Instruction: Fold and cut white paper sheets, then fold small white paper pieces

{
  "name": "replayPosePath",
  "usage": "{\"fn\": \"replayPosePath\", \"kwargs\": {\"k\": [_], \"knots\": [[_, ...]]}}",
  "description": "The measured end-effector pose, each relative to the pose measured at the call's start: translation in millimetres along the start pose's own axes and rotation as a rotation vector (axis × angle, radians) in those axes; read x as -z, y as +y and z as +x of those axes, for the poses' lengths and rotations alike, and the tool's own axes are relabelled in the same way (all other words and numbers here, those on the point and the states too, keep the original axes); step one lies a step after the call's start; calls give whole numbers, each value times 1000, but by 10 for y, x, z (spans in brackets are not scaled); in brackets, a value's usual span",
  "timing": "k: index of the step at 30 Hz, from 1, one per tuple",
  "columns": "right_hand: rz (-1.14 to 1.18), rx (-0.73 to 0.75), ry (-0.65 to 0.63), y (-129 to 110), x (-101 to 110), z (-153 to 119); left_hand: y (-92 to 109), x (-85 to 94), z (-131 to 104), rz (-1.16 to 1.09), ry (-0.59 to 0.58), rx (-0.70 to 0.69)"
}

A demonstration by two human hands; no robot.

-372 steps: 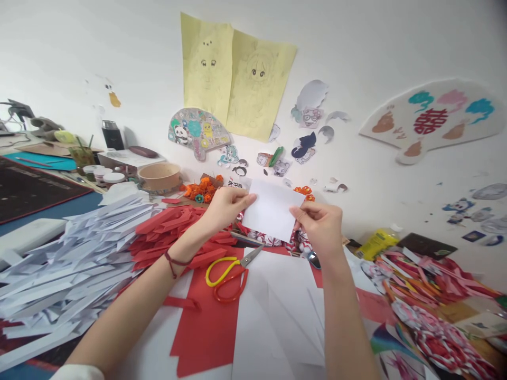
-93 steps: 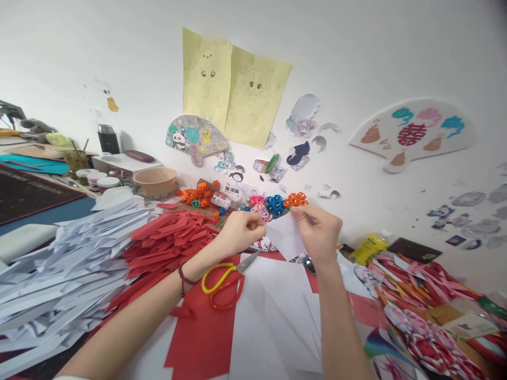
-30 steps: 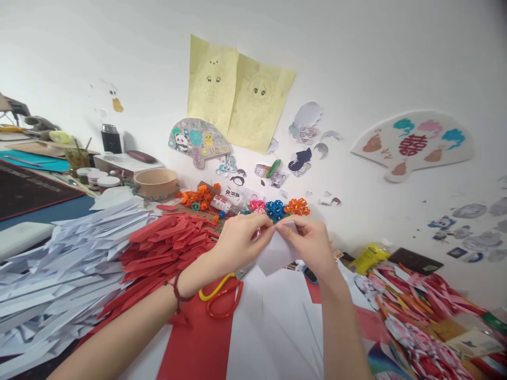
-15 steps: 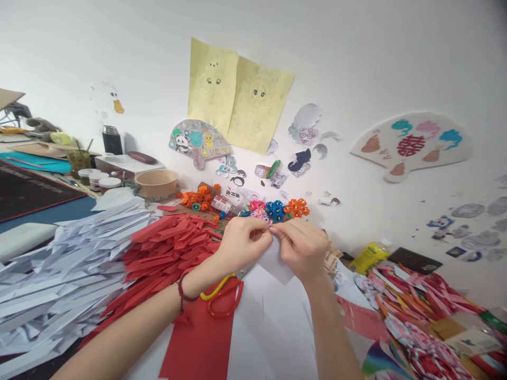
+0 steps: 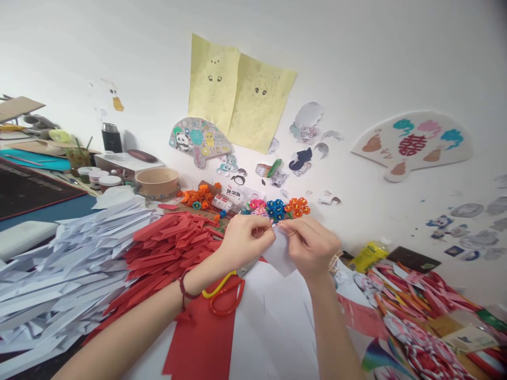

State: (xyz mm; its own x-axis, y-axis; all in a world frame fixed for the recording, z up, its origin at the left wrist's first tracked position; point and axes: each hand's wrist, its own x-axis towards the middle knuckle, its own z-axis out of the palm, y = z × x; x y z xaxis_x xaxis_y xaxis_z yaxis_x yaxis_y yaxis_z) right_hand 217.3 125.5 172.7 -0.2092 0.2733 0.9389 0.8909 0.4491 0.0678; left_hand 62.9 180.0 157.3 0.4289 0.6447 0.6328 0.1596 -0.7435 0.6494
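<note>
Both hands are raised close together over the table, pinching the top edge of a small white piece of paper (image 5: 282,256). My left hand (image 5: 247,240) is closed with thumb and forefinger on its left corner. My right hand (image 5: 311,247) is closed on the right side of that edge, its other fingers curled. Below the left wrist lie scissors (image 5: 226,306) with one yellow and one red handle loop, blades partly under the left hand. They rest on red paper (image 5: 200,338) beside large white paper sheets (image 5: 273,327).
Piles of folded white strips (image 5: 75,269) and red strips (image 5: 170,243) lie to the left. Behind my hands are colourful handmade flowers (image 5: 275,210). A yellow bottle (image 5: 370,256) and a heap of pink and red ribbons (image 5: 420,295) lie at right. The wall (image 5: 336,53) stands behind.
My right hand has moved slightly to the right, away from the left, and the gap between the fingertips is wider. The paper has shifted a little right with it. My left hand stays nearly still.
</note>
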Motion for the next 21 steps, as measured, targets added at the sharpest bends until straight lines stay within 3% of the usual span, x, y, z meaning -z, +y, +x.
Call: {"fn": "replayPosePath", "kwargs": {"k": [6, 12, 17, 21], "knots": [[-37, -140, 116, 59, 150, 25, -15, -15, -4, 1, -32, 21], [-26, -200, 229, 98, 165, 31, 9, 12, -1, 35, -33, 14], [88, -449, 414, 230, 211, 4, -44, 104, 55, 86, 69, 69], [303, -610, 405, 320, 118, -25, -4, 155, 86, 110, 93, -29]]}}
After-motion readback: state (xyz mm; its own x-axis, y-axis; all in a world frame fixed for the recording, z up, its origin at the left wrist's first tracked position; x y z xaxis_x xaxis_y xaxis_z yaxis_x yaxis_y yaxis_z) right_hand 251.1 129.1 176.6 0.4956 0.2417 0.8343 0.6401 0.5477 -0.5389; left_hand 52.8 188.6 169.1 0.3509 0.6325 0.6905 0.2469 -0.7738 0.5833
